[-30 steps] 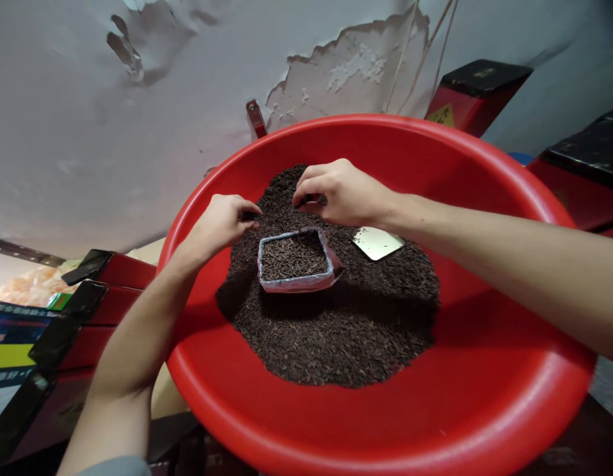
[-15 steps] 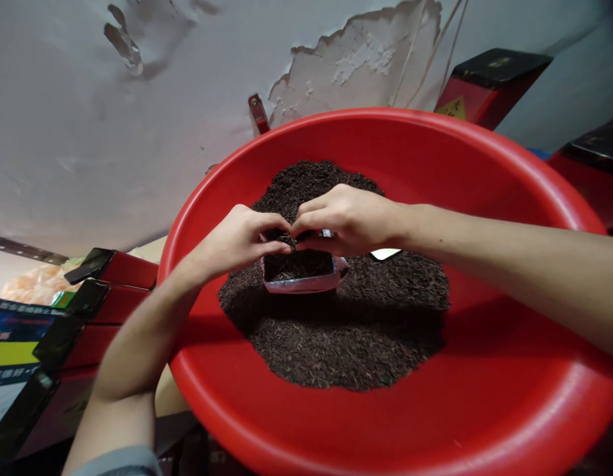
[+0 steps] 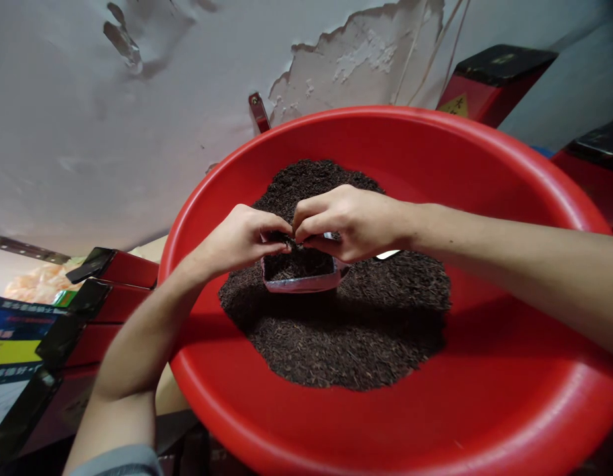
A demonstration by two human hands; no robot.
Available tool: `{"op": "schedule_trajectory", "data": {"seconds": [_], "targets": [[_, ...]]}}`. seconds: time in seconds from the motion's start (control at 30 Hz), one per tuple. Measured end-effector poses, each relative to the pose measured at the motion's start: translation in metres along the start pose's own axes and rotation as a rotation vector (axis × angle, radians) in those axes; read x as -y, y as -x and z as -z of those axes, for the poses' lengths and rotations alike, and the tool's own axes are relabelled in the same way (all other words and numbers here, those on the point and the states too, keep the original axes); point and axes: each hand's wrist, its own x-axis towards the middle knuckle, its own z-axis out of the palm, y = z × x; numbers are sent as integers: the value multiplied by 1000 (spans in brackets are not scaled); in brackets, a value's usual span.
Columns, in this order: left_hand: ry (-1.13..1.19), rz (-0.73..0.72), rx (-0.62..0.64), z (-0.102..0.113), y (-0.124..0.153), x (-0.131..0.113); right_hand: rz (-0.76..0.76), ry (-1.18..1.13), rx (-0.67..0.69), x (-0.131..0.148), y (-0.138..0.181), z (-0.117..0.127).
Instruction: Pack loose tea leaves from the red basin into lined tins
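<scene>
A heap of dark dried tea leaves [image 3: 346,357] lies in a large red basin [image 3: 489,403]. In the heap sits a small open packet [image 3: 301,284] with a shiny pale rim, filled with the same leaves. Over its far side my left hand [image 3: 237,241] is curled, thumb and fingers closed around a few tea leaves. Facing it, my right hand [image 3: 350,221] pinches leaves at its fingertips, which nearly touch the left fingers. Part of the packet's far edge is hidden by both hands. A white flat object [image 3: 388,254] shows beneath my right wrist.
Red boxes with black lids [image 3: 115,268] are stacked left of the basin, near a blue and yellow printed package [image 3: 18,350]. More red and black boxes [image 3: 494,86] stand behind at right. A wall with peeling paint [image 3: 356,59] rises beyond the rim.
My right hand has shifted slightly, its fingertips bunching closer together above the packet. My left hand stays almost in place, its fingers moving a little.
</scene>
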Motion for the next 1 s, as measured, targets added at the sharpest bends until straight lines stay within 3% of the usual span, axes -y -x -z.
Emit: {"op": "schedule_trajectory", "data": {"seconds": [0.23,0.47,0.57,0.73,0.83,0.9,1.0], "targets": [[-9,-33,113,4,1,4,-8,-38,58,0,0,-3],[-93,-139,222,1,0,18,-51,22,337,7,-4,0],[-126,-138,249,5,4,19,-80,62,382,7,-5,1],[-93,-147,180,8,4,18,-53,39,332,8,-3,0],[-26,-158,227,5,1,17,-53,4,277,6,-1,1],[26,-151,234,4,0,20,-113,-6,173,-2,1,2],[17,-11,30,3,-2,38,-350,32,12,-27,9,-5]]}}
